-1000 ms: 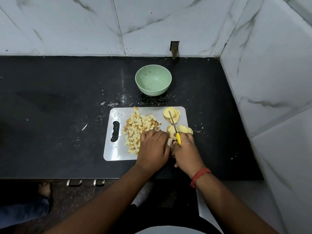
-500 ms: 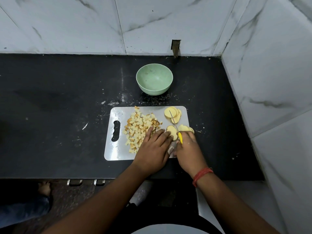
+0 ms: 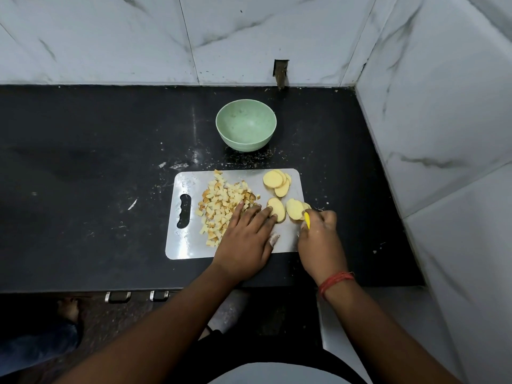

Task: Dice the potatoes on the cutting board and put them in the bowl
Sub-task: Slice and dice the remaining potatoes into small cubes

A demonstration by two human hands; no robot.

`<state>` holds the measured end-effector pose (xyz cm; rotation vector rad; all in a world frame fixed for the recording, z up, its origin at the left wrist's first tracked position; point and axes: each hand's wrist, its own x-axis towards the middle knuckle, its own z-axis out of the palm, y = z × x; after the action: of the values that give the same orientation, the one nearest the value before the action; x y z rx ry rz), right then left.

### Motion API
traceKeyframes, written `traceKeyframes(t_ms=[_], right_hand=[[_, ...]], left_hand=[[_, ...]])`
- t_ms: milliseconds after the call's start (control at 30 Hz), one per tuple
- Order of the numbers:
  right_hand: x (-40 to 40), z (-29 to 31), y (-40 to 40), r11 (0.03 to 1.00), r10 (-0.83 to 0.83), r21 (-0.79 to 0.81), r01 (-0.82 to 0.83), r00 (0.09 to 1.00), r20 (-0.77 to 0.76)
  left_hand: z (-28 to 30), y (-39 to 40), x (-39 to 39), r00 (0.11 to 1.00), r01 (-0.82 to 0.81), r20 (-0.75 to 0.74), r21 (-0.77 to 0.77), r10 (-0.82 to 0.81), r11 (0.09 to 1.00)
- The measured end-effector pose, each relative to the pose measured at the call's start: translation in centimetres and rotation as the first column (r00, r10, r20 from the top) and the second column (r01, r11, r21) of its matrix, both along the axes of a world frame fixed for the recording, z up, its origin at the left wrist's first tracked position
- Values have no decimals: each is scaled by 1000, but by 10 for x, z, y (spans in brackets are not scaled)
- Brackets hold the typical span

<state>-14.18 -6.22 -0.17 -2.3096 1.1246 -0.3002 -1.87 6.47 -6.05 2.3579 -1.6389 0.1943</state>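
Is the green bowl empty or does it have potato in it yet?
Empty. The bowl stands upright behind the board with only its bare green inside showing; the diced potato lies on the board.

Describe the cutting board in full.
The cutting board is a pale, glossy rounded rectangle, seemingly plastic, with a slotted handle hole at its left end. It lies flat on the black counter, below the green bowl. Diced potato covers its middle and potato slices its right. The left hand rests on it.

Left hand [image 3: 246, 239] flat, fingers straight, palm down; right hand [image 3: 318, 239] curled in a grip, wrist bent
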Motion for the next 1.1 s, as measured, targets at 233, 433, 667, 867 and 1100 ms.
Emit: traceKeyframes(t_ms=[233, 433, 667, 867, 1100], right_hand=[[13, -3, -7, 996, 53, 76, -47, 995, -79], [9, 5, -9, 997, 28, 76, -28, 1000, 8], [7, 12, 1, 975, 220, 32, -218, 962, -164], [6, 9, 5, 967, 251, 26, -253, 932, -260], [7, 14, 10, 965, 253, 10, -262, 919, -304]], left_hand=[[0, 2, 0, 1000, 2, -14, -25, -2, 1000], [0, 2, -1, 1000, -11, -1, -24, 11, 1000], [0, 1, -1, 1000, -25, 0, -30, 25, 999], [-1, 0, 0, 1000, -4, -3, -36, 4, 999], [-1, -1, -1, 999, 49, -2, -15, -49, 999]])
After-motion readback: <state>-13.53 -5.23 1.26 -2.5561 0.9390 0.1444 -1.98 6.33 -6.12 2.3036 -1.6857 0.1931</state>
